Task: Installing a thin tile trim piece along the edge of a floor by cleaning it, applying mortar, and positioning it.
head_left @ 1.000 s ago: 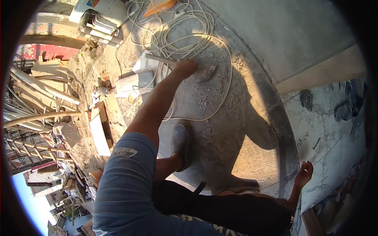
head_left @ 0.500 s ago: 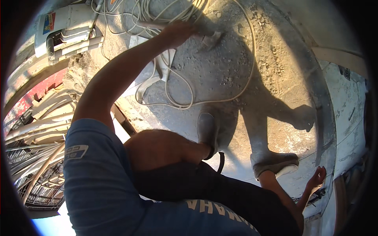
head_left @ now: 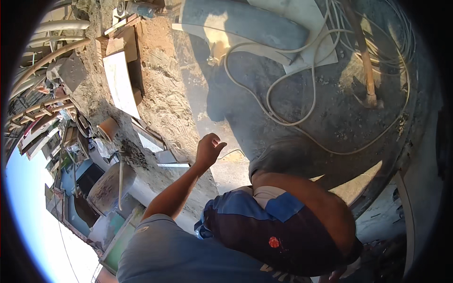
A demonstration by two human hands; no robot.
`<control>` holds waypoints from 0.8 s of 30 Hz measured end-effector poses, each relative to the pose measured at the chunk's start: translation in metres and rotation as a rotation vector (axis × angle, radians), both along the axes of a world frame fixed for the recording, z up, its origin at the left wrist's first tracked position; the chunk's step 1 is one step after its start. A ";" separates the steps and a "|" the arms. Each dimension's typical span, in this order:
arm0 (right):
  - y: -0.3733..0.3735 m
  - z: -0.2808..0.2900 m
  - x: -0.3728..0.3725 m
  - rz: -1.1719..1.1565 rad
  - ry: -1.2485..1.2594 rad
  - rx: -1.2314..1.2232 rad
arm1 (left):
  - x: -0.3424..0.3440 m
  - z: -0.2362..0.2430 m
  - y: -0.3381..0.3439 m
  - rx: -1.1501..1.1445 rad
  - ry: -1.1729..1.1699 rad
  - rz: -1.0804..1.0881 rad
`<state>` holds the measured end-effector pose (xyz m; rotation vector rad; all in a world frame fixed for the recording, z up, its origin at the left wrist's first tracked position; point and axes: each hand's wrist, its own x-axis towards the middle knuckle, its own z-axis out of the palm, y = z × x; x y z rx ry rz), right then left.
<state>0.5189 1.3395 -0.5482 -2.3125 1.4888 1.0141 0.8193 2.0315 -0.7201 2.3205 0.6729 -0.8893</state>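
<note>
Grey floor bearing a wood-handled tool

Its long axis is pointing away, ahead-right of the nearer left hand, whose grip is hanging empty, thumb parted; the right hand is barely showing, its grip unreadable.

We are seeing the floor bearing boards at twelve o'clock; at two, a cable is looping and a tool is lying.

Wood-handled tool: on the grey floor, at the upper right
Handle: brown, straight, passing over pale cable
Head: dusty grey-brown, at the handle's lower end
</note>
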 end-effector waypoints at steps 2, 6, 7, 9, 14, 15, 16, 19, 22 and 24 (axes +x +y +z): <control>-0.032 0.019 0.047 0.082 -0.016 -0.015 | -0.072 -0.006 0.010 0.024 0.091 -0.064; -0.045 0.038 0.170 0.329 -0.146 -0.074 | -0.138 -0.039 -0.002 0.057 -0.267 -0.274; -0.034 0.035 0.200 0.299 -0.266 -0.032 | -0.143 -0.049 -0.006 0.076 -0.317 -0.254; 0.000 0.026 0.254 0.313 -0.453 -0.048 | -0.142 -0.061 -0.009 0.077 -0.356 -0.286; 0.102 -0.004 0.330 0.540 -0.606 0.353 | -0.070 -0.036 -0.006 -0.195 -0.203 -0.284; 0.121 -0.008 0.334 0.733 -0.519 0.382 | -0.043 -0.022 -0.011 -0.288 -0.152 -0.214; 0.137 -0.015 0.337 0.790 -0.517 0.525 | -0.015 -0.005 -0.018 -0.378 -0.111 -0.156; 0.176 -0.046 0.343 0.737 -0.305 0.867 | 0.071 0.041 -0.070 -0.644 -0.054 -0.121; 0.224 -0.083 0.339 0.321 -0.763 1.071 | 0.130 0.064 -0.167 -0.842 -0.045 -0.332; 0.243 -0.104 0.336 0.124 -0.976 1.068 | 0.146 0.064 -0.239 -0.900 -0.084 -0.500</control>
